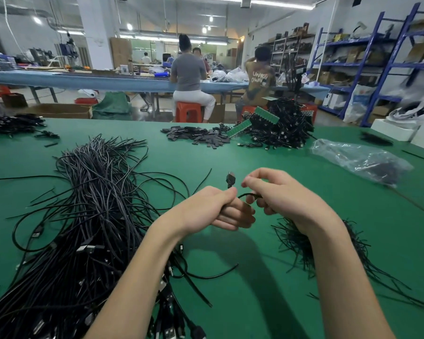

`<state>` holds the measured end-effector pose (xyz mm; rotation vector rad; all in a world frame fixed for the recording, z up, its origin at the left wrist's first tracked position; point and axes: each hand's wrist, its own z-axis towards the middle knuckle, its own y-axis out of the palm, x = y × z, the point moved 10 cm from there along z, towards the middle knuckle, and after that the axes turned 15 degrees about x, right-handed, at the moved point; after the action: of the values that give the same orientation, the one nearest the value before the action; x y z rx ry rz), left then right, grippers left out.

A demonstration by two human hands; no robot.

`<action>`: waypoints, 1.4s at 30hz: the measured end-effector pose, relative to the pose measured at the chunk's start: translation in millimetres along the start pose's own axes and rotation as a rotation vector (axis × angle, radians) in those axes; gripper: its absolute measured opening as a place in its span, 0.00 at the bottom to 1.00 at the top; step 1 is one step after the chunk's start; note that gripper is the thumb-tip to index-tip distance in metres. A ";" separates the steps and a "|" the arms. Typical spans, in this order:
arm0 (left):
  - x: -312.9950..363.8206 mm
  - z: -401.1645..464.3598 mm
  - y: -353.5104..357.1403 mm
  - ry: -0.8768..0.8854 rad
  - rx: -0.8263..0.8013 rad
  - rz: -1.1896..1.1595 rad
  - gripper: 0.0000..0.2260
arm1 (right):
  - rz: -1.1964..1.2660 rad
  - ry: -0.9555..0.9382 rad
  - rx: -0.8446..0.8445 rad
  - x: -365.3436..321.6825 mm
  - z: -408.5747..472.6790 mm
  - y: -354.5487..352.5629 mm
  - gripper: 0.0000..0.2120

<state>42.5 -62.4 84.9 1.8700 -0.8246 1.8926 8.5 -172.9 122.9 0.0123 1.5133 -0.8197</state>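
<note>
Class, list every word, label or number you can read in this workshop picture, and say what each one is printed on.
"UNKN OWN", in two lines: on the back of the seated person's shirt.
Boxes on the blue shelves and the white bag: print too blurred to read.
The cable being held: no text to be seen.

Matt, seemingly rubbery black cable [245, 195]
</note>
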 end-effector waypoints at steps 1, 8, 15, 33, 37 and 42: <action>-1.6 2.2 -1.0 0.009 0.027 0.038 0.23 | -0.137 -0.078 0.089 -11.0 -2.2 -9.9 0.08; 10.2 8.3 -31.5 0.119 0.221 -0.428 0.23 | 0.274 -0.198 -0.121 -50.4 -27.9 10.0 0.04; 30.5 -1.0 -40.8 0.121 0.101 -0.892 0.25 | 0.493 0.070 -0.830 11.4 -57.7 86.3 0.06; 16.0 2.8 -33.1 0.021 0.230 -0.610 0.22 | 0.533 -0.201 -0.303 -50.2 -29.1 41.8 0.08; 31.3 -3.8 -42.6 0.053 0.151 -0.839 0.25 | 0.617 -0.051 -0.736 -17.1 -54.1 91.1 0.08; 44.1 -17.7 -65.8 0.105 0.109 -0.793 0.23 | 0.505 0.293 -0.843 68.3 -50.4 119.5 0.12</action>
<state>66.8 -7.4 139.4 1.7581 0.0802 1.5072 11.8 -91.6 1.0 -0.1094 1.9220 0.2649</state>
